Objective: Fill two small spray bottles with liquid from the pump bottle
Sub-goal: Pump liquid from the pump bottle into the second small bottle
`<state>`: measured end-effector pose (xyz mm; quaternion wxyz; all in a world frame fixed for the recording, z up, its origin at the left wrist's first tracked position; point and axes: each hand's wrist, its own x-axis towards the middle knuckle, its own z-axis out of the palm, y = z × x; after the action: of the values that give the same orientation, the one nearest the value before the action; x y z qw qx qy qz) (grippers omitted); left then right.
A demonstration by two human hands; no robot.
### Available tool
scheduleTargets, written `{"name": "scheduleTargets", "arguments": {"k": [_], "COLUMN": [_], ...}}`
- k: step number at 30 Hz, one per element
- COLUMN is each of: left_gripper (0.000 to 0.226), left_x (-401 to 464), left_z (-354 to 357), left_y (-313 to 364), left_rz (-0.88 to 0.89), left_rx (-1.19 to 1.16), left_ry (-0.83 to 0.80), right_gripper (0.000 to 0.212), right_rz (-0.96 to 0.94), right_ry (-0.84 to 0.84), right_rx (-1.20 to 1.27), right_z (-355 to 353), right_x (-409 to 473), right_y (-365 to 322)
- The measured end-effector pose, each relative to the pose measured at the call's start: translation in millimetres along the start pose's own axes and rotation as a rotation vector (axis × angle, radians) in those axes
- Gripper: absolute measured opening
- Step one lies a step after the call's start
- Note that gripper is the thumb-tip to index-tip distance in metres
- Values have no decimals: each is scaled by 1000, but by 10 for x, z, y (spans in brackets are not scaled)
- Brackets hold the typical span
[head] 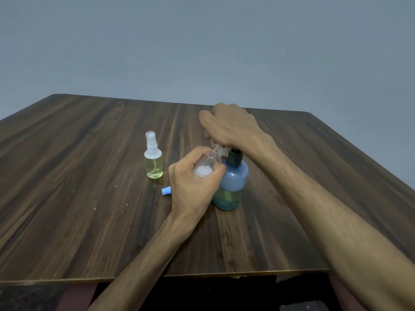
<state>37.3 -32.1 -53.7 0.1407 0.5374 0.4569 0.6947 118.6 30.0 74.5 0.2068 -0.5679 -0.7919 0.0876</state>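
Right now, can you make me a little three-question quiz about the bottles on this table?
1. True or false: the capped spray bottle standing on the table holds yellowish liquid.
2. Which hand grips the open spray bottle? A) left hand B) right hand
3. Fill the gap: the right hand is on top of the ____ bottle.

Key:
1. True
2. A; it holds the bottle tilted, its mouth up by the pump.
3. pump; the small blue piece lies loose on the table.
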Motion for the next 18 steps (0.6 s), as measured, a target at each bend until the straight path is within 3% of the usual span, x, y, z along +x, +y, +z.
{"name": "scheduleTargets", "arguments": {"k": [2, 16, 18], "left_gripper": [13, 16, 15], "left_x": [-7, -11, -16], "left_z": [11, 26, 15], "left_y": [1, 14, 15], "left_rz": [-15, -35, -22], "left_rx": [-7, -11, -8], "left_ry": [7, 19, 14], "right_gripper": [43, 43, 43], "right_rz": [1, 10, 18], "right_ry": [44, -165, -91], "right_rx": [23, -7, 21], "right_z": [-22, -2, 3], "right_x": [18, 35, 33], "right_y": [0, 4, 4]}}
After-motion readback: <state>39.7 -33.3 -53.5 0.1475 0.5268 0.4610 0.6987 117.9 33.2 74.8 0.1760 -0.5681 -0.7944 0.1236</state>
